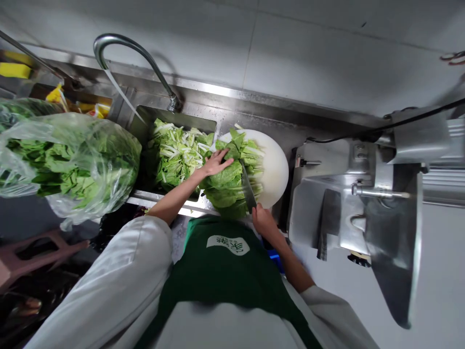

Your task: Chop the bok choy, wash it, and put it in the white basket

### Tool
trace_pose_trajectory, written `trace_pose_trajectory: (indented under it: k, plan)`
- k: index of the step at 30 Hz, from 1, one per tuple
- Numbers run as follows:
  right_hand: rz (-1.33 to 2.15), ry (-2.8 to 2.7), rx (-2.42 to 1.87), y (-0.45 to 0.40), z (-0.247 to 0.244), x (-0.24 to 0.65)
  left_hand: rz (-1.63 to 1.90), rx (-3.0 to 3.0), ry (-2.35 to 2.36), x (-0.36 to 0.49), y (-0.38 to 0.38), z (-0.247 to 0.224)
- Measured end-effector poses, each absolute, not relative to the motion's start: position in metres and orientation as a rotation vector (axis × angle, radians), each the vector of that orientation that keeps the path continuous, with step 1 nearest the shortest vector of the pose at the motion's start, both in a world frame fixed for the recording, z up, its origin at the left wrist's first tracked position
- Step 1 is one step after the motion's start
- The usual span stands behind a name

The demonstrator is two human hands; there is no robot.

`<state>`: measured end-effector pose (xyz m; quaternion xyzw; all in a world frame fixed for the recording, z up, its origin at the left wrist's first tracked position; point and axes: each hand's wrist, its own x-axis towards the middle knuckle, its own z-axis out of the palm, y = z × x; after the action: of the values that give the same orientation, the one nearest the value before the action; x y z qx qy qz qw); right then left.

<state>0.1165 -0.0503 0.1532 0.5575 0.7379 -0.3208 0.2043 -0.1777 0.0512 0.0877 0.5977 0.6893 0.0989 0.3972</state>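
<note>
A heap of leafy greens (225, 185) lies on a round white cutting board (276, 169), stems pointing right. My left hand (217, 163) rests on top of the leaves with its fingers spread. In my right hand (263, 219) is the handle of a knife (248, 189), its blade set across the greens where leaves meet stems. How deep the blade sits cannot be made out. Just left of the board, cut greens (178, 155) with pale stem pieces fill much of a sink basin (143, 114).
Water runs from a curved faucet (136, 46) into the basin. Left of it stands a large clear plastic bag (105, 165) of greens. A metal slicing machine (348, 184) is close on the right, and a tiled wall (308, 58) rises behind. A pink stool (47, 249) is at lower left.
</note>
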Motion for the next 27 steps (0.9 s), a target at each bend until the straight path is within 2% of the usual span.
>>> trace_pose_trajectory:
  k: [6,13,21,27]
  plan:
    - [-0.961,2.05,1.668,-0.065,0.112,0.094,0.035,1.7,1.786,-0.13,-0.015,0.09]
    - [-0.971,2.033,1.662,-0.057,0.112,0.088,-0.167,1.867,1.964,-0.093,-0.046,0.074]
    - [-0.904,2.084,1.627,-0.057,0.112,0.086,-0.094,1.823,2.037,-0.103,-0.038,0.069]
    - [-0.907,2.125,1.635,-0.057,0.109,0.09,0.024,1.763,2.116,-0.143,-0.019,0.062]
